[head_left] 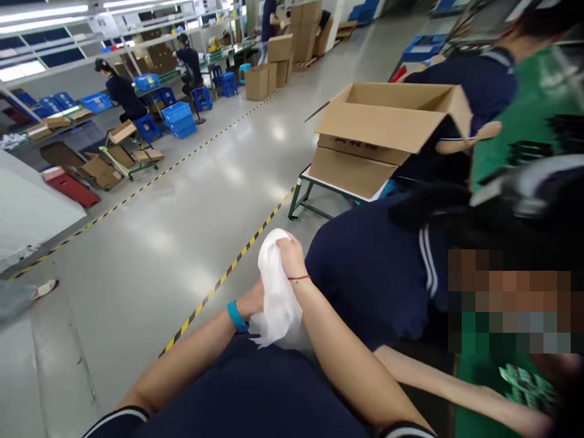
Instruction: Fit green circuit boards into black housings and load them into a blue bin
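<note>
Ahead and to the left, open glossy grey floor (205,194) leaves room for the left hand (256,297) to pass. Just beside the right hand (292,254), a co-worker's navy-shirted back (365,267) blocks the right side; farther forward, an open brown cardboard box (371,125) on a green-framed stand (317,210) obstructs passage.

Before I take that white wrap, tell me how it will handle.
The white wrap is probably floppy: it droops in folds lower down. It seems light, looking thin and partly see-through there. It might tear if tugged, given how ragged it looks below.
</note>
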